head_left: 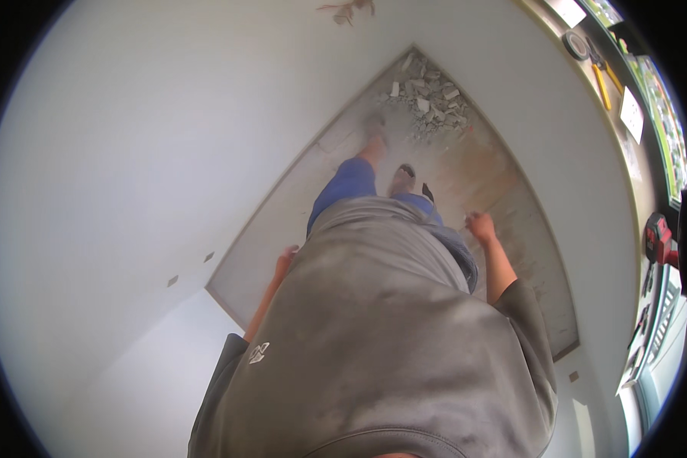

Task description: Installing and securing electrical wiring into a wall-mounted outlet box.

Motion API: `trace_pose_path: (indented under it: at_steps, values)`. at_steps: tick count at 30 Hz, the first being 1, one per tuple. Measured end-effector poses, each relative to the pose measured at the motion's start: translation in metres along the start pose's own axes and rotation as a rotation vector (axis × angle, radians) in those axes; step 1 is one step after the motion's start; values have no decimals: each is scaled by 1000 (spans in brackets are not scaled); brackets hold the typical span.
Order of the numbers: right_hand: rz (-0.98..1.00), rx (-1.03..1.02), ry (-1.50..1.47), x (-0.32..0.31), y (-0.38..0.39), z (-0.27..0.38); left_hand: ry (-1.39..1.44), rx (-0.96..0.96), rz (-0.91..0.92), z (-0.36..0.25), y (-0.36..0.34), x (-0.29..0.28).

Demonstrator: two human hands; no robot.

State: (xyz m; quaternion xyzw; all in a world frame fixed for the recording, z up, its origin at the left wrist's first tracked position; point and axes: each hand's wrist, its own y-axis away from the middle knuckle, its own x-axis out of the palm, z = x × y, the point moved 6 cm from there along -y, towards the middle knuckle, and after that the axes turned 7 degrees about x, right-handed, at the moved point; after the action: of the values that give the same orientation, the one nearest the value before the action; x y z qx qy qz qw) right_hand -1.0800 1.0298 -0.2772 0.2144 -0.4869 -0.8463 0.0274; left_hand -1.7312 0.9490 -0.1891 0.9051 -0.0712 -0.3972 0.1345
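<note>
My left hand (285,259) hangs low beside the grey shirt (389,305), near my hip. Its fingers are small and partly lost against the shirt, so I cannot see whether it holds anything. On the other side my right hand (479,227) hangs in the air with its fingers curled in. Anything inside that curl is too small to make out. Neither hand touches the floor or the walls. Below are my legs in blue shorts (346,183), one foot forward and blurred on the dusty floor (332,149).
Broken rubble (435,103) is heaped in the far corner. Pale walls (145,153) flank the floor on both sides. A sill (599,49) along the right carries a tape roll (576,46), yellow-handled pliers (604,85) and a red-and-black power tool (659,239).
</note>
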Motion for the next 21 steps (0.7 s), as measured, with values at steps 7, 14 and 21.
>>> trace_pose_path:
  at_steps: [7, 14, 21]
  values:
    - [-113, -18, -479, 8, 43, 37, 5, -265, 165, -49, -60, -49]
    - [-210, 343, -524, 89, 131, -133, 107, -489, 316, -134, -173, -72]
    - [-346, 250, -93, 180, 189, -189, 157, -283, 466, -221, -279, -39]
